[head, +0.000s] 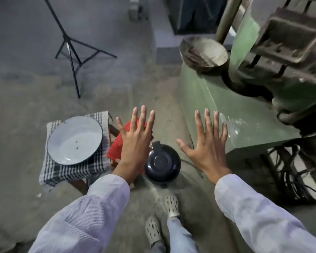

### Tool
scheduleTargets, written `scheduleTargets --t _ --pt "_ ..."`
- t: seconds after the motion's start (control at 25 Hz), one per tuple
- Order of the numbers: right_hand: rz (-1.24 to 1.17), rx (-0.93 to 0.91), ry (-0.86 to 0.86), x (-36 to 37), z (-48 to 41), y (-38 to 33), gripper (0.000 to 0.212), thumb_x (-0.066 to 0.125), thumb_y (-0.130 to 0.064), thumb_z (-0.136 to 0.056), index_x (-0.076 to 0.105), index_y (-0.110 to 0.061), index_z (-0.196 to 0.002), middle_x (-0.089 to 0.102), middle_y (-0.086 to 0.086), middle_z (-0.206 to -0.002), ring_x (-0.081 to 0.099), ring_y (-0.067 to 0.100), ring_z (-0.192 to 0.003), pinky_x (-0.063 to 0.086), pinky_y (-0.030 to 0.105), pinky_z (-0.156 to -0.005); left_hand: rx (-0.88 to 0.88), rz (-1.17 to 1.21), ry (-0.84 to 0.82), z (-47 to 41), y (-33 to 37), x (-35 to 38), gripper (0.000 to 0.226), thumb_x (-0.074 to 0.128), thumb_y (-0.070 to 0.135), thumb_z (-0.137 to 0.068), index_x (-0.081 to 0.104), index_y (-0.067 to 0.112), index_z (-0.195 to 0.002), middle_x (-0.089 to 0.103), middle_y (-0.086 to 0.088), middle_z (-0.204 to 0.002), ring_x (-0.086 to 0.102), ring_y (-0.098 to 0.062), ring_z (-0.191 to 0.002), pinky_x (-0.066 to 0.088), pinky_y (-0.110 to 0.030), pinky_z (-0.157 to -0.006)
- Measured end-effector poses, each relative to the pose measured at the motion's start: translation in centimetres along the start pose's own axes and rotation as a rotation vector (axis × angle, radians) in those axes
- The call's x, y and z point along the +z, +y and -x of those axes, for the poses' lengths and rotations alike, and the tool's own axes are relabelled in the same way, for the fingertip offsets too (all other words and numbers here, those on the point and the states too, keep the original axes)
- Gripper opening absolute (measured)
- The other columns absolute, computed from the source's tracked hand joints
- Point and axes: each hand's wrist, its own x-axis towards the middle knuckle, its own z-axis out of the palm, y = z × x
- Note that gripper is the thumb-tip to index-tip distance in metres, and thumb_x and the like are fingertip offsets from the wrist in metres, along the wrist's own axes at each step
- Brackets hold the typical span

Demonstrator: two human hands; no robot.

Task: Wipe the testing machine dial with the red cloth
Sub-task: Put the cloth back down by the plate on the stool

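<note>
While both hands hover palm-down with fingers fanned wide and holding nothing, the red cloth (117, 145) lies below the left hand (135, 143), draped over the edge of a stool (113, 129). The left fingers (143, 117) cross over the cloth's upper part in this view, and the cloth spreads out toward 8 o'clock from the palm; whether they touch cannot be told. The right hand (206, 147) is well apart from the cloth, at 3 o'clock from it. A dark round pot (162, 164) sits on the floor between the two wrists. At 9 o'clock from the cloth, a plate (75, 139) rests on a checked towel (71, 170). The green machine (235, 106) stands at 1 o'clock from the right hand; its dial is not visible.
</note>
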Motion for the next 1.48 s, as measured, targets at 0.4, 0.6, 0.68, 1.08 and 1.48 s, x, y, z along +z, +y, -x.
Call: scheduleTargets --t 0.4,0.6,0.68,1.08,1.48 --pt "0.093 0.068 -0.381 15.3 0.8 6.2 0.1 0.033 -0.079 -0.092 -0.002 -0.027 -0.17 -0.002 0.008 -0.18 -0.009 0.03 -0.166 0.003 0.062 -0.132 -0.066 0.136 -0.525 0.8 -1.0 16.5 0.058 0.08 0.015 -0.082 0.057 0.02 -0.134 0.059 -0.002 -0.133 0.057 -0.031 -0.118 0.056 -0.047 -0.088" --pt "0.111 0.055 -0.425 19.0 0.5 7.2 0.097 0.035 -0.078 -0.094 0.005 -0.025 -0.17 0.008 0.01 -0.18 0.001 0.033 -0.166 0.008 0.063 -0.13 -0.067 0.181 -0.58 0.9 -0.1 19.8 0.044 0.074 0.036 -0.09 0.063 0.021 -0.129 0.062 -0.003 -0.125 0.059 -0.029 -0.111 0.053 -0.042 -0.08" --pt "0.098 0.06 -0.45 19.9 0.3 6.9 0.097 0.035 -0.078 -0.094 0.006 -0.025 -0.17 0.008 0.011 -0.179 0.002 0.034 -0.166 0.009 0.064 -0.13 -0.048 0.186 -0.596 0.9 0.2 20.4 0.048 0.079 0.038 -0.086 0.064 0.021 -0.129 0.063 -0.003 -0.125 0.059 -0.029 -0.111 0.052 -0.041 -0.08" --pt "0.075 0.101 -0.481 21.2 0.5 5.8 0.095 0.042 -0.073 -0.097 0.004 -0.025 -0.17 0.006 0.01 -0.18 0.001 0.032 -0.166 0.008 0.062 -0.131 -0.067 0.278 -0.543 -1.1 1.3 21.1 0.049 0.081 0.032 -0.085 0.065 0.016 -0.128 0.061 -0.006 -0.13 0.056 -0.031 -0.115 0.054 -0.044 -0.081" --pt "0.095 0.102 -0.492 20.7 0.9 5.3 0.093 0.034 -0.078 -0.098 0.006 -0.026 -0.17 0.007 0.008 -0.18 -0.001 0.032 -0.166 0.007 0.061 -0.131 -0.079 0.252 -0.306 -2.6 1.2 20.5 0.063 0.047 0.038 -0.102 0.039 0.009 -0.158 0.029 -0.017 -0.17 0.028 -0.034 -0.157 0.028 -0.054 -0.124"
